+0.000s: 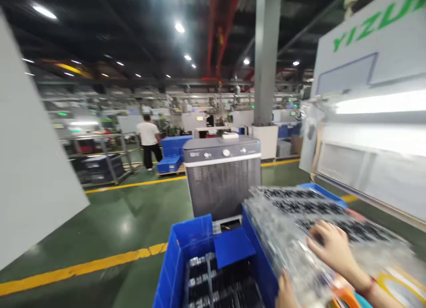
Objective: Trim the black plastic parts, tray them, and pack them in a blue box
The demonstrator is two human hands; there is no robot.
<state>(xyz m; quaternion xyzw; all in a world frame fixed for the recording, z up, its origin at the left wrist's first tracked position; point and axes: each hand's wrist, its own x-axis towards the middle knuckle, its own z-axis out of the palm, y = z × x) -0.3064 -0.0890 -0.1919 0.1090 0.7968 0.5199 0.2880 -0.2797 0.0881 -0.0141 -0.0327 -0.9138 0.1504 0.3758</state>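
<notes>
The stack of clear plastic trays (286, 228) sits at the lower right of the view, tilted, with its far end raised. It carries rows of small black parts (346, 228), too blurred to identify, and its far end lies over a blue crate rim (322, 195).

The right hand (329, 246) lies on top of the stack. Its fingers (319, 230) are spread and slightly curved against the plastic, but whether they grip cannot be told. A red wristband (370, 283) shows on that wrist. The left hand (285, 292) is partly in view at the bottom edge, against the near side of the stack. Its fingers are blurred, so their opening and hold cannot be told.

Left of the stack stands a blue bin (181, 254) containing more black parts (213, 277) in rows, with a blue divider (234, 246) at its far end. Behind the bin stands a grey machine (221, 175) with 3 round dials on top. To the right rises a white machine panel (366, 77) with green lettering. A plain white panel (29, 139) fills the left edge.

Beyond, on a green floor (83, 237) marked by yellow lines, 1 co-worker (148, 141) in a white shirt stands beside stacked blue crates (175, 148), near a metal rack (100, 163).
</notes>
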